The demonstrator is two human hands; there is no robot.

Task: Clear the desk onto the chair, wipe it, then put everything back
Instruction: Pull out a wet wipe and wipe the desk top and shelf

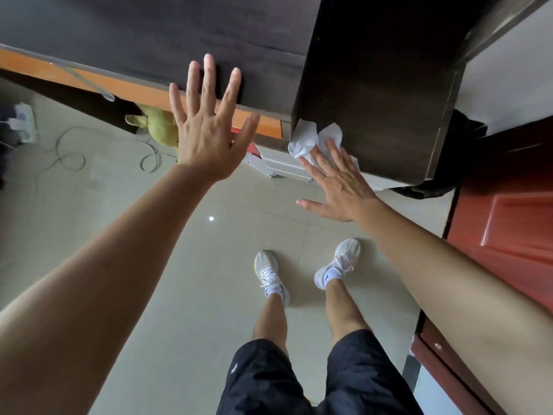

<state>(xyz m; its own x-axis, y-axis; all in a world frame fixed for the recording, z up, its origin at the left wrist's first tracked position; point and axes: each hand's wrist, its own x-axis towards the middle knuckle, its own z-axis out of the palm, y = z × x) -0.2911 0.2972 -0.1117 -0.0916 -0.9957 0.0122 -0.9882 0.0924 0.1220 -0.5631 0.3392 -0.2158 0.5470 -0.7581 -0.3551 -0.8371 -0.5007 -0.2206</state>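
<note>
Wiping is the step in hand: the right hand [338, 181], fingers straight and flat, presses a crumpled white cloth [305, 139] against the dark panel [374, 85] at the tabletop's [149, 31] near right corner. The left hand [206, 136] is splayed wide at the tabletop's front edge, holding nothing. Next, probably a steady sweep of the cloth along that panel

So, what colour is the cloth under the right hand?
White; the cloth shows best in the head view, under the right hand.
</note>
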